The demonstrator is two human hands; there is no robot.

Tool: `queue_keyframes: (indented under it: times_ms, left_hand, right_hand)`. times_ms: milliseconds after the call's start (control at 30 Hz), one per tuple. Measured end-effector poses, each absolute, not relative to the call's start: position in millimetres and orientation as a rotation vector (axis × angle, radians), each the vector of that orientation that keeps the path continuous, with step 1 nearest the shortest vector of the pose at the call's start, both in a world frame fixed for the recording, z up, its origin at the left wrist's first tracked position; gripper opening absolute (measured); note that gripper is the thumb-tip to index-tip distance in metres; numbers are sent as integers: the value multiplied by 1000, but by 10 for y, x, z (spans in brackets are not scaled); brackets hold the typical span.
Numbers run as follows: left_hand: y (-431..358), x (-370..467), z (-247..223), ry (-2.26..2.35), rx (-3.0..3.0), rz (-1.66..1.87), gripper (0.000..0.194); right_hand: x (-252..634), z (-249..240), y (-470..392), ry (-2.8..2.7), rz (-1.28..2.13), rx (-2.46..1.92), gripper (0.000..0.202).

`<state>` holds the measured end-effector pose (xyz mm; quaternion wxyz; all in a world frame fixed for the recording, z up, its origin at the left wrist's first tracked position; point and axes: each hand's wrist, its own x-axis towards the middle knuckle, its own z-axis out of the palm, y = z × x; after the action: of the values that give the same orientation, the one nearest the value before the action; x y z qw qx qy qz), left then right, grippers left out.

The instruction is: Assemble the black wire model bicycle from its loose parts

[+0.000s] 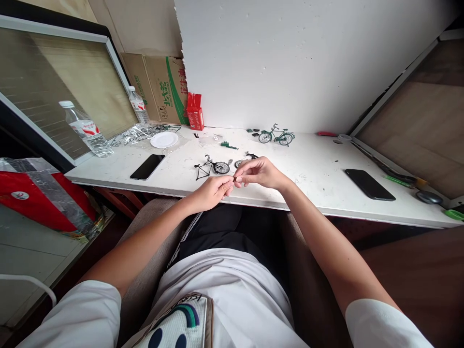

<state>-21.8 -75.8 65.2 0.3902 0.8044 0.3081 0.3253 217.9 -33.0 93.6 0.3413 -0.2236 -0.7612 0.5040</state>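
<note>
Nearest on my feed, the white shirt (pixel 224 280) carries lettering too bent for me to read. Past it, the left hand (pixel 217 190) and right hand (pixel 258 174) meet above the table (pixel 308 193), fingertips of both pinched closed on one small dark part (pixel 235 179). Around them I count two phones (pixel 148 166) and two black bicycle pieces (pixel 213 166), one partly hidden by the right hand. Farther stand two red-labelled bottles (pixel 87 128), one green model bicycle (pixel 276 135), and one carton (pixel 159 89) printed 北大荒 and 花生油.
</note>
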Motion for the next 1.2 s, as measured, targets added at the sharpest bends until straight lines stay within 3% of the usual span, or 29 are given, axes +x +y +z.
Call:
queue_keyframes:
  times_ms: [400, 733, 1200]
  left_hand:
    - [-808, -175, 687, 795, 2138, 970, 41]
    - [-800, -213, 702, 784, 2092, 1022, 40]
    - [-769, -213, 646, 748, 1975, 1057, 44]
  right_hand:
    - [2140, 954, -337, -1918, 1356, -532, 34]
    - [2054, 1075, -547, -1949, 1090, -546, 35]
    - [1995, 1070, -593, -1966, 1009, -637, 41]
